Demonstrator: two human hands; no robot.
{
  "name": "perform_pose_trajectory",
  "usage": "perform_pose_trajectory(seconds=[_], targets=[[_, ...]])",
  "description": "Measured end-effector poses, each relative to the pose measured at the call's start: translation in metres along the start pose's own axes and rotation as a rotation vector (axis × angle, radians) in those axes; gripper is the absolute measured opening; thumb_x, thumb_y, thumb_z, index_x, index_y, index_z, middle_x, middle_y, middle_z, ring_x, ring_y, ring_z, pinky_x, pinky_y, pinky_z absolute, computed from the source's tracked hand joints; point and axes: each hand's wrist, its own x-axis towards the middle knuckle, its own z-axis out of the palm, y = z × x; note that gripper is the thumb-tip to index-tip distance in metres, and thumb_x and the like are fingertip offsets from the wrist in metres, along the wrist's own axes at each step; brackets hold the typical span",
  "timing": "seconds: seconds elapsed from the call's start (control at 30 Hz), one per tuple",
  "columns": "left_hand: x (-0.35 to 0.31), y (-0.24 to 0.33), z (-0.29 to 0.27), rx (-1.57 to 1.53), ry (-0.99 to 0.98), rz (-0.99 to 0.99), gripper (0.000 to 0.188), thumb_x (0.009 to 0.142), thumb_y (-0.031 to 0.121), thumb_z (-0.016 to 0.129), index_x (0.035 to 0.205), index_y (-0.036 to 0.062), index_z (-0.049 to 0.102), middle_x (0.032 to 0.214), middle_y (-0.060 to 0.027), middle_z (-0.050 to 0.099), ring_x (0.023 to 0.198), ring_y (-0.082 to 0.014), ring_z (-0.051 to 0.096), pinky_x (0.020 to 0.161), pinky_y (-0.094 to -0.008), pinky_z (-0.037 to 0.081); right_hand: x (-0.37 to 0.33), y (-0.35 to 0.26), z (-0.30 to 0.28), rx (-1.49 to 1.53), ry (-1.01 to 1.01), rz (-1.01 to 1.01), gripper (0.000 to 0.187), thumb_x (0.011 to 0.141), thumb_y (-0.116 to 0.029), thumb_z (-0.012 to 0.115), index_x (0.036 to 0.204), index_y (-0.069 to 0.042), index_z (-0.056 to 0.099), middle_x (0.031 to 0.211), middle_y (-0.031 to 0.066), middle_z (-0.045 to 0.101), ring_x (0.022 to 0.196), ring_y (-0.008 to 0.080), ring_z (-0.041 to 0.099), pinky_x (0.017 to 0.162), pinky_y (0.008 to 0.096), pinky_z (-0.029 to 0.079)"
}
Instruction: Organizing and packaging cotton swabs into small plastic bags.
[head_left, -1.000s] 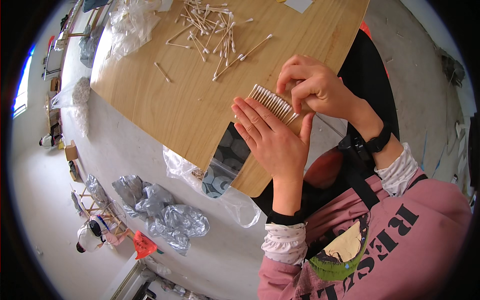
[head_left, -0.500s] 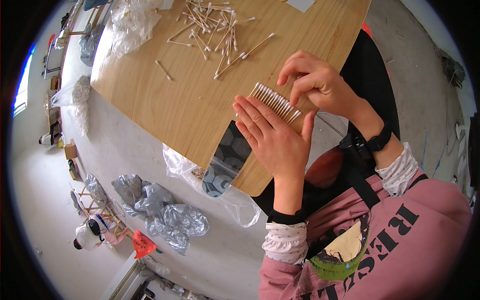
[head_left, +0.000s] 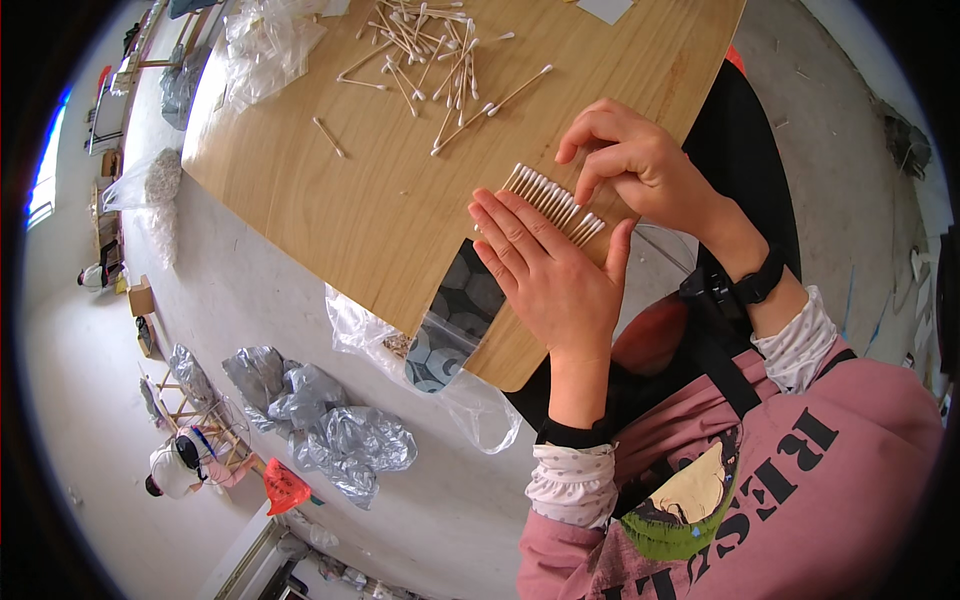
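Note:
A row of white-tipped cotton swabs (head_left: 545,197) lies side by side at the table's near edge. My left hand (head_left: 548,272) rests flat across their lower parts, fingers stretched out and thumb spread, hiding the far ends. Just to the right, my right hand (head_left: 640,170) hovers with bent fingers held apart. One of its fingertips is at the swab heads, and nothing shows gripped in it. Beyond, a loose heap of cotton swabs (head_left: 440,50) lies crisscrossed, with a single swab (head_left: 328,137) apart on the left.
The wooden table (head_left: 300,200) carries a clear plastic bag (head_left: 265,50) at its far left and a white card (head_left: 605,8) at the far edge. A grey patterned sheet (head_left: 455,315) hangs over the near edge. Silver-grey plastic bags (head_left: 330,420) lie on the floor; a person (head_left: 185,465) sits beyond.
A gap has opened in the row, with several swabs on the right now apart from the others. My right fingertip has shifted slightly left along the heads; my left hand stays almost still.

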Motion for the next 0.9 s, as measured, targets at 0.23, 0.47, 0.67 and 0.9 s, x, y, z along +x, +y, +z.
perform_pose_trajectory(seconds=[0.23, 0.47, 0.67, 0.9], targets=[[0.0001, 0.0002, -0.0003, -0.004, -0.004, 0.001, 0.113, 0.086, 0.073, 0.053, 0.149, -0.0152, 0.023, 0.158, -0.0323, 0.02, 0.15, -0.042, 0.016, 0.12, -0.0493, 0.017, 0.0001, -0.0004, -0.0042, -0.043, -0.049, -0.057, 0.018, 0.072, 0.011, 0.062, 0.068, -0.005, 0.069, 0.1, 0.0032, 0.064, 0.1, 0.0207, 0.057, 0.08, 0.03, 0.05], [-0.0011, -0.0002, 0.0002, -0.007, -0.001, 0.0, 0.112, 0.086, 0.074, 0.052, 0.148, -0.0154, 0.023, 0.158, -0.0325, 0.02, 0.15, -0.0423, 0.017, 0.12, -0.0495, 0.017, 0.0008, -0.0024, -0.0005, -0.039, -0.005, -0.022, 0.02, 0.074, 0.012, 0.06, 0.076, -0.004, 0.071, 0.106, 0.0044, 0.063, 0.104, 0.0225, 0.057, 0.084, 0.0316, 0.05], [-0.0004, 0.0001, -0.0002, -0.009, -0.004, 0.002, 0.112, 0.086, 0.073, 0.052, 0.148, -0.0155, 0.023, 0.158, -0.0325, 0.02, 0.15, -0.0424, 0.017, 0.12, -0.0497, 0.018, 0.0016, -0.0015, 0.0013, -0.055, 0.021, -0.035, 0.015, 0.071, 0.006, 0.062, 0.071, -0.008, 0.068, 0.1, 0.0004, 0.065, 0.101, 0.0222, 0.059, 0.084, 0.0331, 0.051], [-0.0007, -0.0001, -0.0004, -0.027, -0.011, -0.002, 0.111, 0.087, 0.072, 0.052, 0.149, -0.0148, 0.021, 0.158, -0.0321, 0.019, 0.15, -0.0421, 0.016, 0.121, -0.0492, 0.017, 0.0023, -0.0013, 0.001, -0.097, 0.009, -0.048, 0.016, 0.072, 0.006, 0.061, 0.074, -0.008, 0.069, 0.101, 0.001, 0.065, 0.102, 0.0225, 0.059, 0.085, 0.0341, 0.051]])
